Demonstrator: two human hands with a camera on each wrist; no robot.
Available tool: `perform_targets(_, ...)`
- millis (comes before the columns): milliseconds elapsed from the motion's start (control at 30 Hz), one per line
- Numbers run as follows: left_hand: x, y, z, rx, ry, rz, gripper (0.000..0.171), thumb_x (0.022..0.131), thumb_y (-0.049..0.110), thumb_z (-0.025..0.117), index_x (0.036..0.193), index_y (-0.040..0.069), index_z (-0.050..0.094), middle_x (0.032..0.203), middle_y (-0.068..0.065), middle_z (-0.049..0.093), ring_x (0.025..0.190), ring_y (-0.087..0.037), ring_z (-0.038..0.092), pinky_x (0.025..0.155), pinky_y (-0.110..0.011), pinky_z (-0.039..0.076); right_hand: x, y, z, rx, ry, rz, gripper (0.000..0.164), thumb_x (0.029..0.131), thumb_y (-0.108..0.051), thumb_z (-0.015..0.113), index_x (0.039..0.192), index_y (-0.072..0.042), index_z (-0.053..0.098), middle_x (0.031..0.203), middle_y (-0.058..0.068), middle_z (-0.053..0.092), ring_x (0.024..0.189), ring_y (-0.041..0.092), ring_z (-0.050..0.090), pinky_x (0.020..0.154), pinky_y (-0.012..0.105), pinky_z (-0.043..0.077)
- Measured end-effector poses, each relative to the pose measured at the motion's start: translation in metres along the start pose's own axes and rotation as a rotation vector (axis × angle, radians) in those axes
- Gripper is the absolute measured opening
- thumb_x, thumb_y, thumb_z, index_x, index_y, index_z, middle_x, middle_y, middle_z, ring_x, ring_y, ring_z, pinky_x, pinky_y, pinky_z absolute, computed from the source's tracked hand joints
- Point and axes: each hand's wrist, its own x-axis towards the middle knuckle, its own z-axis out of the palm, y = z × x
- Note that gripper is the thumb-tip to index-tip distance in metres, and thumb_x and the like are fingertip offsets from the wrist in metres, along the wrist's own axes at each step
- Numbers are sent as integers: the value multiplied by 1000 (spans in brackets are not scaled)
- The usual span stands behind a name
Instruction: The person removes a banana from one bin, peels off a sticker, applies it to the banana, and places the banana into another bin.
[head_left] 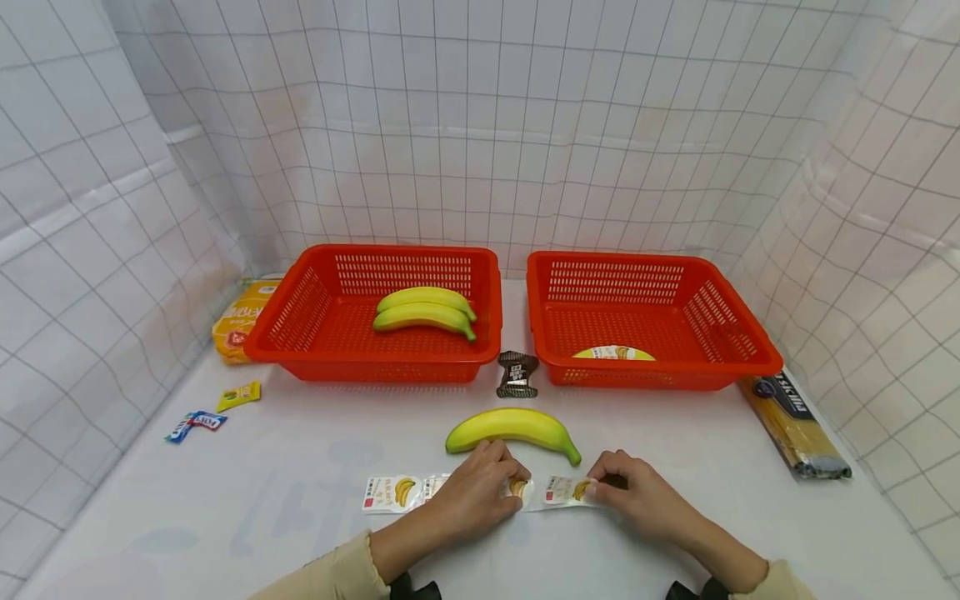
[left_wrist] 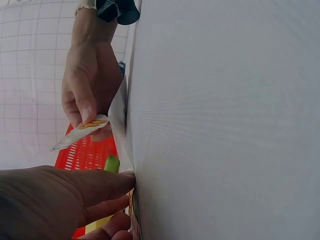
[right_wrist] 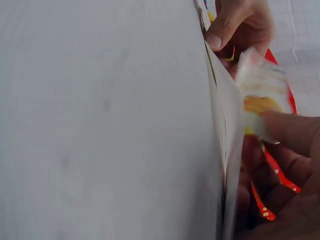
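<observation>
A strip of banana-picture stickers (head_left: 393,494) lies across the white table near me. My left hand (head_left: 480,490) holds this strip around its middle, thumb on top, fingers curled. At the strip's right end, my right hand (head_left: 637,497) pinches one sticker (left_wrist: 82,132) between thumb and fingers. In the left wrist view that sticker stands up from the backing paper (left_wrist: 119,112), partly lifted off it. In the right wrist view the sticker is blurred. Just beyond both hands lies a yellow-green banana (head_left: 513,427), its stem pointing right.
Bananas (head_left: 423,317) lie in the left red basket (head_left: 375,368). The right red basket (head_left: 652,377) holds a banana with a label (head_left: 615,353). Around them are a black wrapped packet (head_left: 517,374), small candies (head_left: 238,396), an orange bag (head_left: 243,321) and a spaghetti pack (head_left: 797,429).
</observation>
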Motion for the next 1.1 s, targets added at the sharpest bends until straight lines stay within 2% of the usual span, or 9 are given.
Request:
perform_targets(100,0,0,-1,8,9,5,24,77,15,72,102,15,72,89,6,51,85,-6,40,75,-19,37,1,-5,-4,60,8,52,16,88,-26,64,90,-10,64,89,2,60,82,10,49,68,20,41)
perform_targets(200,0,0,-4,-22,24,-2,23,78,16,71,101,13,72,88,6,53,85,-6,43,75,-20,39,6,-11,-3,22,62,61,14,87,-25,65,89,-12,64,85,1,58,77,11,49,63,21,41)
perform_targets(300,2,-2,-9,-125,70,-36,18,83,14,66,100,11,71,87,5,56,83,-6,46,73,-20,40,13,-20,-1,-51,125,46,7,85,-21,68,86,-14,64,78,0,54,73,12,47,60,21,40)
perform_targets(400,5,-6,-16,-274,140,-95,14,90,15,59,98,10,69,85,4,58,77,-6,47,68,-20,41,22,-30,0,-107,167,24,6,82,-18,70,83,-15,64,74,-1,50,71,13,45,59,21,38)
perform_targets(533,11,-11,-28,-382,195,-154,20,93,28,58,96,11,69,81,4,57,71,-7,47,62,-19,41,33,-43,0,-177,196,-41,10,81,-18,73,79,-17,63,72,-3,50,71,12,44,60,21,38)
perform_targets(667,19,-14,-38,-392,172,-168,25,86,36,67,95,13,70,78,4,58,70,-8,49,60,-20,43,43,-56,1,-219,207,-120,12,80,-19,73,76,-19,63,72,-7,52,74,12,46,63,21,39)
perform_targets(800,25,-16,-47,-416,148,-187,17,81,29,73,86,13,70,75,3,60,69,-10,49,58,-20,42,52,-65,2,-225,201,-171,13,81,-20,73,74,-21,62,72,-9,53,76,12,47,66,22,39)
perform_targets(933,27,-16,-54,-417,137,-208,10,81,22,73,78,14,68,72,3,58,70,-12,49,59,-21,40,58,-70,3,-224,214,-185,12,80,-21,74,75,-19,63,72,-8,52,76,12,47,65,22,39)
perform_targets(1100,31,-17,-62,-368,166,-188,11,83,20,71,74,15,67,72,4,58,71,-11,48,61,-21,39,66,-72,4,-218,255,-176,16,79,-22,75,89,-12,68,78,-4,55,75,12,48,62,21,39)
